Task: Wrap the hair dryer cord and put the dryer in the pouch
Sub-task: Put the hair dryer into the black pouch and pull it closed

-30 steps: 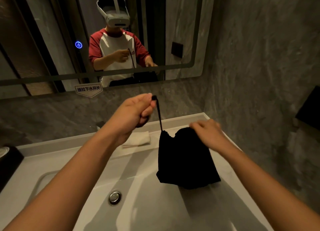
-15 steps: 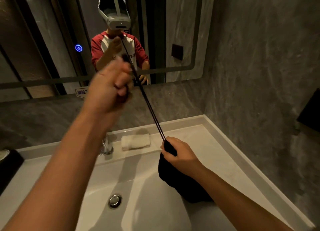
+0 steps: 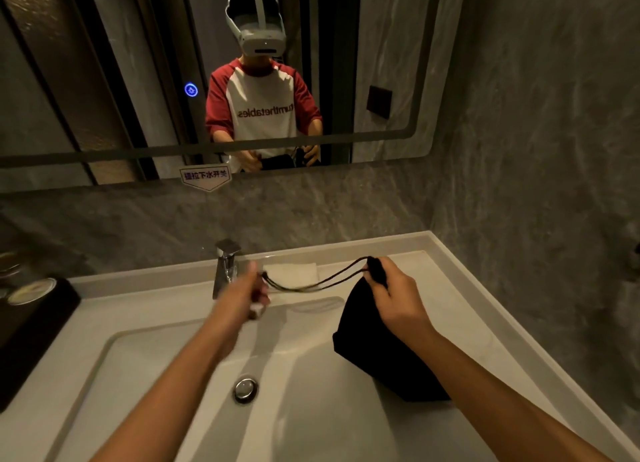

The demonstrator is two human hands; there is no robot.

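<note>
A black fabric pouch hangs over the right side of the white basin, bulging as if full; the hair dryer itself is hidden. My right hand grips the pouch's gathered neck from above. A thin black drawstring sags in a slack loop from that neck leftward to my left hand, which is blurred and closed on the string's end, just in front of the tap.
A chrome tap stands at the basin's back edge with a folded white cloth beside it. The drain plug sits mid-basin. A black box occupies the left counter. A mirror fills the wall ahead.
My left hand has dropped from high near the mirror down to the tap, so the taut drawstring now hangs slack. The right hand still holds the pouch neck.
</note>
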